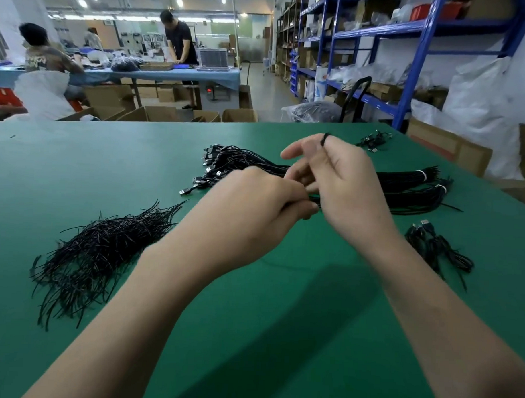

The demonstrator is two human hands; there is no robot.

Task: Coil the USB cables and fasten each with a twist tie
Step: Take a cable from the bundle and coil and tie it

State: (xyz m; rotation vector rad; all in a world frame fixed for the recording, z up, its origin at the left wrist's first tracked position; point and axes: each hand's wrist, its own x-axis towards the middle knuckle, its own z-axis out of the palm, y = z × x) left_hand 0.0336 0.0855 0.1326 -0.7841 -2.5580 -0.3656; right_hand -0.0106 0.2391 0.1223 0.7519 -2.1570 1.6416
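Hands at table centre, head view. Left hand (255, 207): fingers curled tight, pinching a black cable (326, 137) at the fingertips, where only a short dark piece shows. Right hand (345, 187): raised just beside the left and meeting it at the fingertips. The cable loops over one upper finger, the topmost finger juts toward 9 o'clock, and the lower fingers bend in toward the left hand. Both hands hide the remainder of this cable.

Positions are read with the hands as dial centre, on the green table (78, 162).

- Bundle (404, 192): long sheaf of uncoiled black cables lying from 10 to 3 o'clock, directly behind the hands. Plugs (210, 167) fan out at the 10 o'clock end, and white bands (421, 175) bind the 3 o'clock end.
- Ties (98, 252): loose heap of thin black strips at 8 o'clock, well apart from the bundle.
- Coils (438, 249): a few gathered cables at 4 o'clock, near the right forearm. Whether they are tied cannot be told.
- Tangle (373, 142): small cluster of cables at 1 o'clock, near the far edge.

Beyond the table: cartons (240, 115) at 12 o'clock, blue shelving (414, 64) at 2 o'clock, and people (180, 42) at a blue bench (182, 74) at 11 o'clock.
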